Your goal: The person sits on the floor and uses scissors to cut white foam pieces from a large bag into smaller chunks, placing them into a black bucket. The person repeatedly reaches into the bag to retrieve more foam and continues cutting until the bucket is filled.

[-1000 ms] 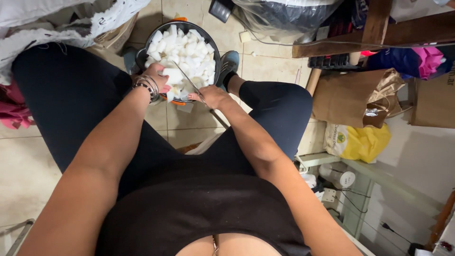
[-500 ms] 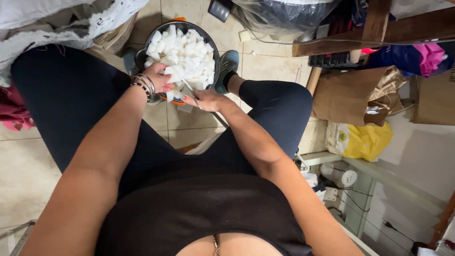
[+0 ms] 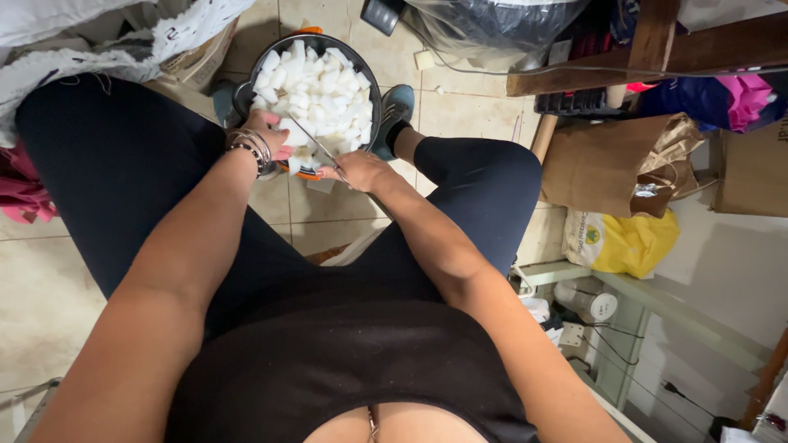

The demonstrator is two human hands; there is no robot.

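Observation:
A dark round pot (image 3: 371, 75) stands on the tiled floor between my feet, filled with several white chunks (image 3: 322, 82). My left hand (image 3: 267, 131), with bracelets at the wrist, holds a white piece at the pot's near rim. My right hand (image 3: 361, 171) grips a knife (image 3: 312, 143) whose thin blade reaches into that white piece. An orange bit shows under my hands at the rim. My legs in dark trousers spread to either side of the pot.
A brown paper bag (image 3: 611, 164) and a yellow bag (image 3: 624, 242) lie to the right. Wooden beams (image 3: 657, 49) and a black plastic sack (image 3: 492, 25) are at the top right. White cloth (image 3: 98, 41) lies top left, pink cloth (image 3: 20, 201) at the left edge.
My hands stay at the pot's near rim; the knife blade has shifted slightly against the white piece. Little else differs.

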